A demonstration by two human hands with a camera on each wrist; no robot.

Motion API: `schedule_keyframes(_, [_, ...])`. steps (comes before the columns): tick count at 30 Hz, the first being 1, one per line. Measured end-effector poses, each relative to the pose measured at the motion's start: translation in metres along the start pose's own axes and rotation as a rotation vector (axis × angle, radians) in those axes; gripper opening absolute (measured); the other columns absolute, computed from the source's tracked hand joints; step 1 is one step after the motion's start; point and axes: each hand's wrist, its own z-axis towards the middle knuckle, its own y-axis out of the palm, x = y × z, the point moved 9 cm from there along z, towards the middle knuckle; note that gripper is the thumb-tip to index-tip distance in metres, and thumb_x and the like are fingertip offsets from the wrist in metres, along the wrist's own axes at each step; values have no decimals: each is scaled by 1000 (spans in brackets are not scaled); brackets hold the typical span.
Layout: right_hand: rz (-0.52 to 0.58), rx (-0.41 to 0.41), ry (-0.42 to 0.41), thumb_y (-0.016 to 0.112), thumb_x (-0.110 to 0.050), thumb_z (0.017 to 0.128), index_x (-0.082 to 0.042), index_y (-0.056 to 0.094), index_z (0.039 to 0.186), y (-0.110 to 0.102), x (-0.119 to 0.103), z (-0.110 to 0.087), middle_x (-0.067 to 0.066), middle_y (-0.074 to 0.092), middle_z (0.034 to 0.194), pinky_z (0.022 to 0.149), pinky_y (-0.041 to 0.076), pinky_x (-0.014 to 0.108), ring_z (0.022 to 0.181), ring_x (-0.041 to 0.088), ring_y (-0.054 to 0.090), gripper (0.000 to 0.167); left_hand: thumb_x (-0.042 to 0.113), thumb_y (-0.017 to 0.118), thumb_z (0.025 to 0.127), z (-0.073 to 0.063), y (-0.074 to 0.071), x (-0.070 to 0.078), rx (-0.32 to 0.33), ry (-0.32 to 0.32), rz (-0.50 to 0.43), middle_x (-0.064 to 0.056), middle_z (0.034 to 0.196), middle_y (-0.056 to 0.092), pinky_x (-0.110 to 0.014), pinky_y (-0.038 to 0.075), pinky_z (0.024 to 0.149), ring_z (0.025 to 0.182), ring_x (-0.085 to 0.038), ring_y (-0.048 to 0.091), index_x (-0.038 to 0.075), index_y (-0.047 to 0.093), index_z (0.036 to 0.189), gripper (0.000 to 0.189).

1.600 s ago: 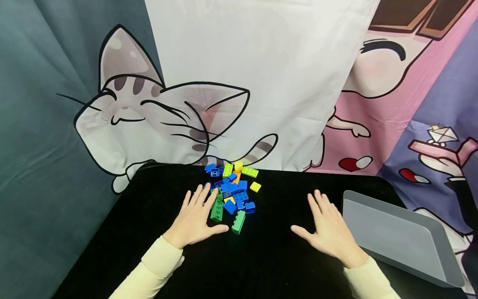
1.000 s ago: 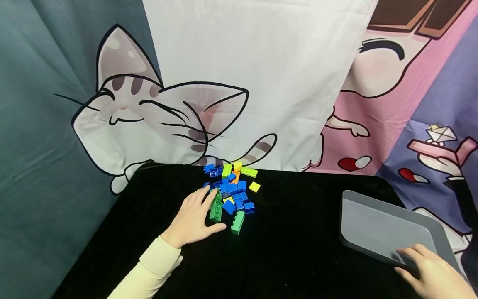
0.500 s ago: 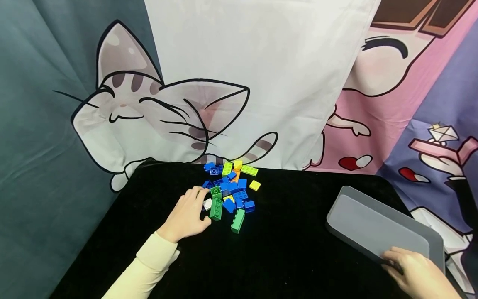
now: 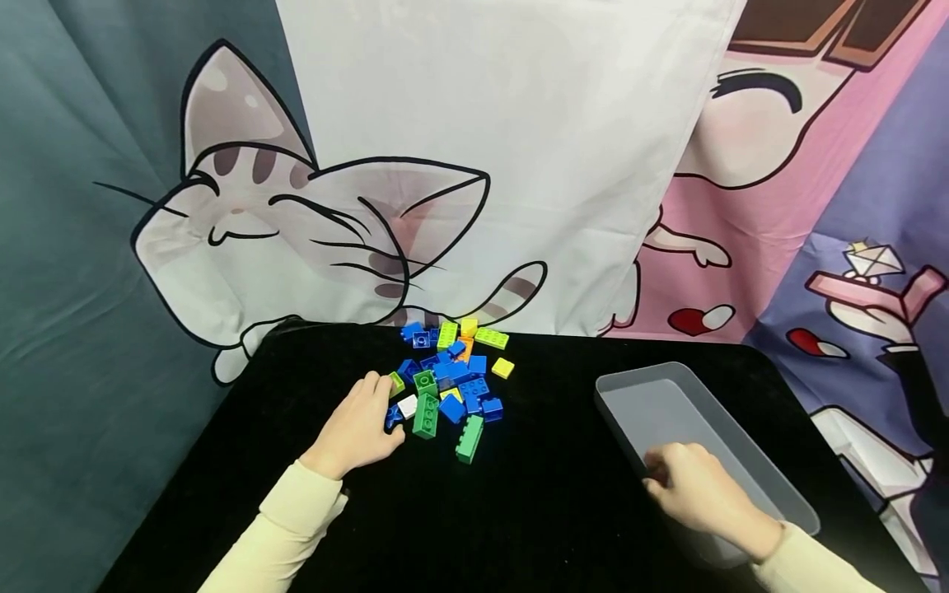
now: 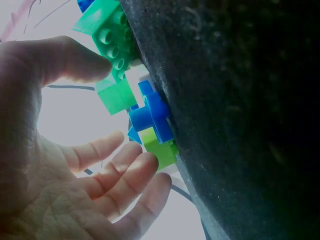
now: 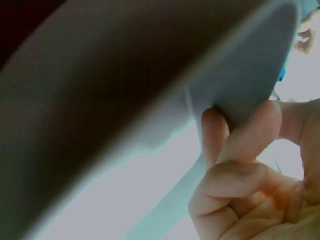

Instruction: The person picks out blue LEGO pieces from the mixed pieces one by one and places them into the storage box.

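Observation:
Along the near left edge of a pile of toy building bricks, my left hand (image 4: pixel 354 430) hovers with its fingers loosely bent. Close to it lie a blue brick (image 4: pixel 393 416), a white brick (image 4: pixel 408 406), a lime brick (image 4: pixel 397 384) and a dark green brick (image 4: pixel 426 416). In the left wrist view a gap shows between the thumb and the green brick (image 5: pixel 111 37); fingertips are near the lime brick (image 5: pixel 159 151), contact unclear. My right hand (image 4: pixel 704 498) pinches the long rim of a grey tray (image 4: pixel 656 403). Thumb and finger clasp the tray wall (image 6: pixel 257 70) in the right wrist view.
More blue bricks (image 4: pixel 452 372) fill the pile, with an orange brick (image 4: pixel 465 350) and several yellow or lime ones behind. A green brick (image 4: pixel 469 441) lies at the front. Black cloth (image 4: pixel 549 494) covers the table; a printed curtain (image 4: pixel 563 165) hangs behind.
The right hand has gone to the tray, taken hold of its rim and pulled it leftward, turning it. The left hand has drawn back left, uncovering white, blue and lime bricks.

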Motion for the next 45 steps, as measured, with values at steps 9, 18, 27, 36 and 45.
schedule_keyframes(9, [292,-98,144,75,-9,86,-10,65,81,21,-43,47,-6,65,64,52,51,28,41,6,57,12,25,81,76,-2,-1,0,-4,1,6,-4,95,54,-34,46,71,81,-18,47,5,63,109,42])
schedule_keyframes(18, [474,-111,241,76,-7,84,-9,63,81,49,-75,74,-1,65,60,41,51,29,39,9,59,14,24,82,76,-1,4,0,-15,22,45,-4,98,57,-36,49,74,82,-19,51,7,68,107,37])
schedule_keyframes(27, [614,-201,281,77,-9,88,-5,60,92,77,-96,75,5,66,66,42,55,34,41,13,63,18,19,83,77,0,5,1,-21,41,25,-4,100,60,-39,52,76,83,-18,56,9,68,106,35])
schedule_keyframes(36, [414,-82,157,77,-18,89,-10,69,96,28,-65,74,0,65,73,54,52,29,56,10,62,13,15,84,78,-1,8,-3,-39,39,-6,-5,103,61,-41,56,78,82,-18,61,9,68,105,31])
schedule_keyframes(45, [176,121,178,76,-26,90,-6,71,106,-17,15,66,2,69,84,67,48,34,74,15,61,27,13,83,78,0,8,-7,-56,15,-55,-2,98,60,-37,54,72,76,-15,56,10,65,99,28])
